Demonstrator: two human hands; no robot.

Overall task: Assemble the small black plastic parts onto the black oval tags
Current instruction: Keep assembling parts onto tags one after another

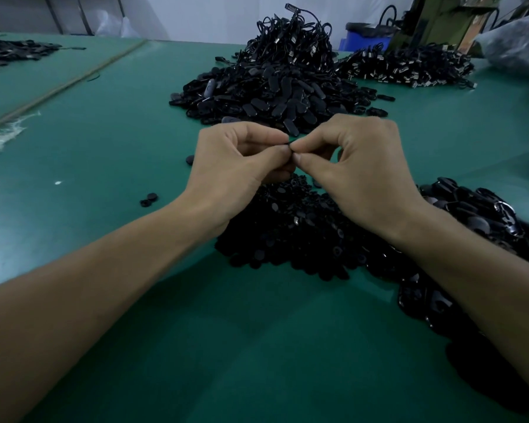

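A tiny black piece (289, 144) is being pinched btwn thumb & forefinger tips of the left hand (235, 160) and right hand (358, 166), above the green table (104, 132); the other fingers are being held curled in. Prob. a small part, but mostly hidden. The small black parts (287, 233) are lying heaped under the hands, near side; the oval tags (272, 99) are being shown piled farther back, centre, w/ cables (297, 41) behind.
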